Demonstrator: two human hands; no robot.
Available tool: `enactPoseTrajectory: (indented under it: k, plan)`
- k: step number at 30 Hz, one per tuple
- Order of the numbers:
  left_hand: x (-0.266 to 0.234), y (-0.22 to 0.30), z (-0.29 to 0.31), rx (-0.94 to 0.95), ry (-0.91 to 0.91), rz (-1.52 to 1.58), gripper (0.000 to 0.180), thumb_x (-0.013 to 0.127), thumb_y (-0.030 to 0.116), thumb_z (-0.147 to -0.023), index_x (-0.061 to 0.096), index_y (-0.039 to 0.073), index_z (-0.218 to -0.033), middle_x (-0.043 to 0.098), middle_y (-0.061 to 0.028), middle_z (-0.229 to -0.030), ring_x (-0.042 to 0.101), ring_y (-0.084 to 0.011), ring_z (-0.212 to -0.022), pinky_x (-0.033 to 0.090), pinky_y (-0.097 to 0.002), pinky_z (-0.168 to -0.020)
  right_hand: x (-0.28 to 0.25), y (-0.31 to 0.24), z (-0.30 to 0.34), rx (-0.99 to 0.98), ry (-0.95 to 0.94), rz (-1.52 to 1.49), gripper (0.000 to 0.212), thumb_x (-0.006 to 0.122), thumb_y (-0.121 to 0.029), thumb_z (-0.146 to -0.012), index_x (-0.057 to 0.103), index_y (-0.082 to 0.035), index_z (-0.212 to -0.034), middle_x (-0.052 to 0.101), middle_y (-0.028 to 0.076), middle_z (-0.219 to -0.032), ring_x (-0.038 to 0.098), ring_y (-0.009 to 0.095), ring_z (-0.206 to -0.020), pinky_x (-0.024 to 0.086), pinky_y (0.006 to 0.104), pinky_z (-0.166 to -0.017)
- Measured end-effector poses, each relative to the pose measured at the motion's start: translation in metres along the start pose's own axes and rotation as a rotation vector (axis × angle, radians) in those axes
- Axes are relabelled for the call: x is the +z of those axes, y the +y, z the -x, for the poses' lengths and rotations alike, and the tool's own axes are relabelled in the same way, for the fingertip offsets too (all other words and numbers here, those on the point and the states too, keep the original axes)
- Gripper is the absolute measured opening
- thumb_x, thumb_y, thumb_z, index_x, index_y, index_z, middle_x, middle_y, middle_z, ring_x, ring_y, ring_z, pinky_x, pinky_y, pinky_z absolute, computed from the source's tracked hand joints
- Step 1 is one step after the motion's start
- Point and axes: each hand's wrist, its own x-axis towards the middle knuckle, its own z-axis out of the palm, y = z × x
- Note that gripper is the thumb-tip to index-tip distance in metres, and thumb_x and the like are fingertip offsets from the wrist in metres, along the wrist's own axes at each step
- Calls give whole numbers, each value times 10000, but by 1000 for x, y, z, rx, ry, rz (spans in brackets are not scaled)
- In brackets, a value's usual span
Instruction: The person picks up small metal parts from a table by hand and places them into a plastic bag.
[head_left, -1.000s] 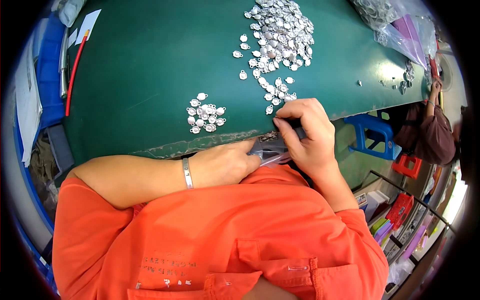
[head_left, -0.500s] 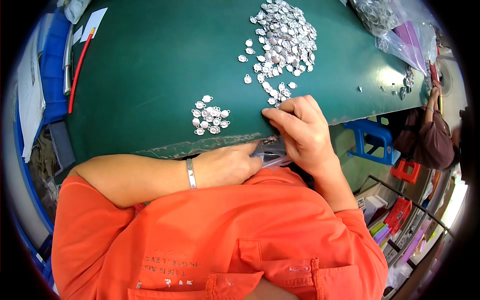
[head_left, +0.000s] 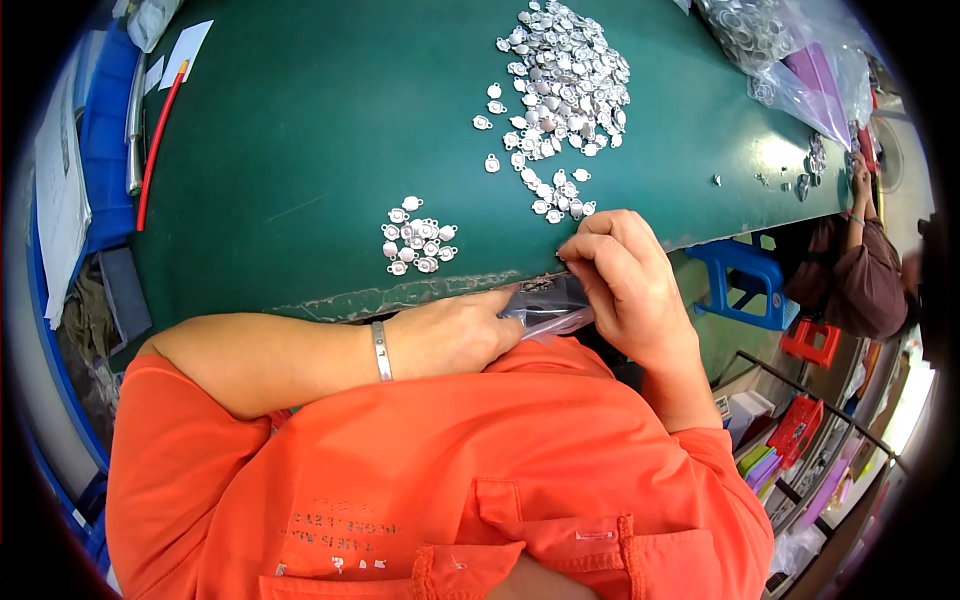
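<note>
Head view: silver pieces point(head_left: 572, 85) lie clustered beyond both hands point(head_left: 630, 290).

The green table point(head_left: 300, 130) carries a far pile of silvery pieces point(head_left: 570, 85), a smaller nearer-left cluster point(head_left: 414, 241) and a far-right clear bag point(head_left: 745, 35)

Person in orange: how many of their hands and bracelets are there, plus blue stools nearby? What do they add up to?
Left hand and right hand: 2
Silver bracelet: 1
Blue stool: 1
Total: 4
</note>
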Motion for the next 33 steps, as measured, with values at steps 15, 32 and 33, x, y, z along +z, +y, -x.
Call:
enactPoseTrajectory:
  k: [15, 32, 33]
  plan:
    - [7, -6, -1, 74, 59, -64, 159, 553, 100, -839, 596, -38, -906, 385, -342, -1372, 570, -442, -1082, 503, -399, -880, 7, -1, 10, 178, 123, -239, 196, 707, 76, -728, 569, -10, -838, 622, 91, -815, 610, 258, -716, 501, 333, -633]
    - [8, -6, -1, 57, 62, -97, 115, 550, 74, -817, 579, -31, -852, 398, -365, -1348, 569, -441, -1095, 510, -384, -872, 11, 16, -8, 100, 277, 89, 182, 742, 21, -714, 672, -33, -874, 591, 74, -819, 545, 250, -746, 447, 339, -649]
    - [8, -6, -1, 57, 66, -88, 109, 548, 69, -816, 575, -32, -846, 400, -368, -1346, 569, -440, -1097, 511, -384, -871, 12, 16, -8, 93, 283, 72, 182, 744, 20, -712, 670, -33, -869, 593, 72, -819, 546, 249, -746, 447, 337, -650]
